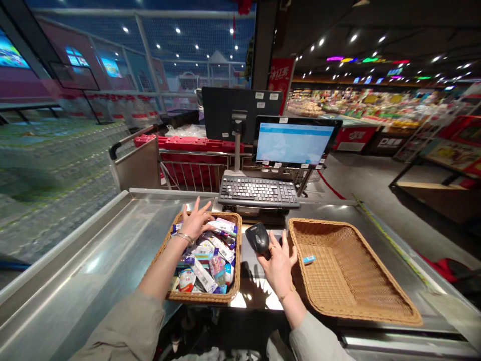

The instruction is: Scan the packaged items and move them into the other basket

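Note:
My left hand [196, 220] reaches into a wicker basket [230, 295] filled with several small packaged goods [210, 260]; its fingers are spread over the packets at the far end. My right hand [278, 263] hovers between the two baskets, fingers spread, its fingertips touching or just behind a black handheld barcode scanner [257, 237]. To the right stands a second, larger wicker basket [372, 301] that holds one small blue item [308, 259].
A steel checkout counter [93, 271] runs under everything. Behind the baskets are a keyboard [258, 191], a lit screen [295, 143] and a second monitor's back [240, 113]. Red shopping baskets [195, 145] sit beyond a rail. Store shelves lie far right.

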Action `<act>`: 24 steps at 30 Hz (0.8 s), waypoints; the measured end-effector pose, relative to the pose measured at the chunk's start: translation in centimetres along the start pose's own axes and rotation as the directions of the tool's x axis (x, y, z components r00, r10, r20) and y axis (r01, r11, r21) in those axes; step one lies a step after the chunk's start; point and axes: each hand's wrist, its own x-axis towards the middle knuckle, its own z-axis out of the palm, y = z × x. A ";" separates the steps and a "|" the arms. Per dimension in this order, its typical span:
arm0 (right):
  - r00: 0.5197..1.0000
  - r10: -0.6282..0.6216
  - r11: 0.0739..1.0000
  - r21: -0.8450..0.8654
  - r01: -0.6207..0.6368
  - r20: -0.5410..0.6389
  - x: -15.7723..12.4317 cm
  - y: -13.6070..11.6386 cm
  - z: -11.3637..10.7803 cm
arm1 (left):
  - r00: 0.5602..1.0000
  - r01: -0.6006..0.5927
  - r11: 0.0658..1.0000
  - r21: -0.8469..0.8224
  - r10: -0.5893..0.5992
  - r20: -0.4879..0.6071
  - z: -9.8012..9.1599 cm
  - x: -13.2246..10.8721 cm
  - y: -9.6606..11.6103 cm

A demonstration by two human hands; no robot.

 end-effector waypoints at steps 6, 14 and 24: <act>1.000 0.014 1.000 0.006 -0.014 -0.008 -0.2 0.0 -0.7 | 0.976 0.007 1.000 0.030 -0.001 -0.216 1.1 -0.8 5.1; 1.000 -0.008 1.000 0.000 0.008 -0.026 -1.1 0.3 -1.3 | 0.938 0.034 0.997 0.074 -0.006 -0.347 1.4 -0.7 8.9; 1.000 -0.016 1.000 0.024 0.016 0.001 -1.7 -0.3 -2.6 | 0.946 -0.023 0.998 0.056 0.040 -0.320 2.0 -1.0 10.1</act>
